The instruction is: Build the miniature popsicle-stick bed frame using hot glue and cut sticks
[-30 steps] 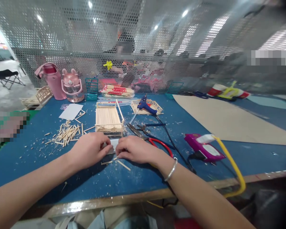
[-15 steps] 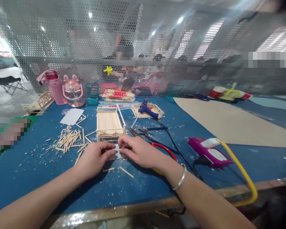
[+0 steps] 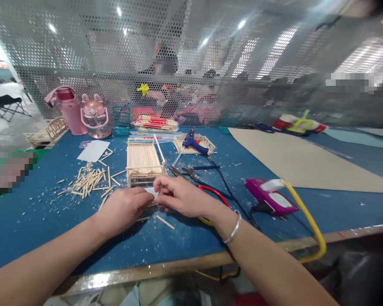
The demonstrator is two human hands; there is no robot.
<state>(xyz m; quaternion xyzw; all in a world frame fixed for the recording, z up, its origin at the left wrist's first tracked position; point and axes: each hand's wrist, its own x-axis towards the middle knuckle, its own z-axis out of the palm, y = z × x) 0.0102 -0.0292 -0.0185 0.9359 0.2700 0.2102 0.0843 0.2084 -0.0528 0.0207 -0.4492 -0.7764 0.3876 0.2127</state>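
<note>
My left hand (image 3: 124, 211) and my right hand (image 3: 178, 197) meet over the blue table, fingers bent and pinched together at a small white card (image 3: 151, 190). The card lies mostly under the fingertips; a thin pale strip shows at its near edge. Just beyond stands a small wooden stick frame (image 3: 143, 158) with a slatted base and raised rails. Loose sticks (image 3: 88, 180) are heaped left of it. A stick (image 3: 165, 222) lies in front of my right hand. Pliers (image 3: 178, 172) with red and yellow handles are partly hidden beside my right wrist.
A blue glue gun (image 3: 194, 143) rests on another stick piece. Two pink bottles (image 3: 95, 119) and a white card (image 3: 93, 151) are at back left. To the right are a purple tool (image 3: 272, 197) with a yellow cable and a large beige sheet (image 3: 300, 163). A mesh screen stands behind.
The view has shifted slightly, so the table items sit higher and further left. My left fingers have closed further over the card, covering more of it.
</note>
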